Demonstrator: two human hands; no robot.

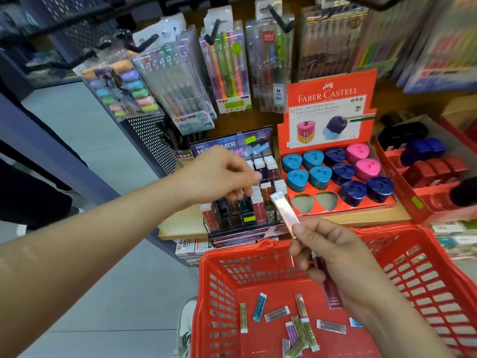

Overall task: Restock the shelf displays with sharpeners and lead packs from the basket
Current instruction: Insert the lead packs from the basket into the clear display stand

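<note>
Reaching over the lead pack display (247,202) at centre frame, the left hand (222,177) curls its fingers down onto the tops of the standing packs. Whether it pinches one or only touches the row, I cannot tell. The right hand (333,254) pinches a pale lead pack (285,211) by its lower end, top tilted toward the display's right edge, with a maroon pack (329,290) tucked against the palm.

The grip looks risky: held so near one end, the pale pack could pivot and drop, and the maroon one may slide out while thumb and fingers are busy. The compartments look tightly filled, so a push could likely tip neighbours or land a pack among the wrong colour.

The display stands at the front edge of a wooden shelf (180,227), just beside a Faber-Castell sharpener tray (335,81) with two empty slots (302,202) at its front left. Below, at lower right, the red basket (232,250) holds loose lead packs (277,314) — no sharpeners show in it. Hanging pen packs (224,71) fill the upper frame, and a grey tiled floor (90,151) runs down the left.
</note>
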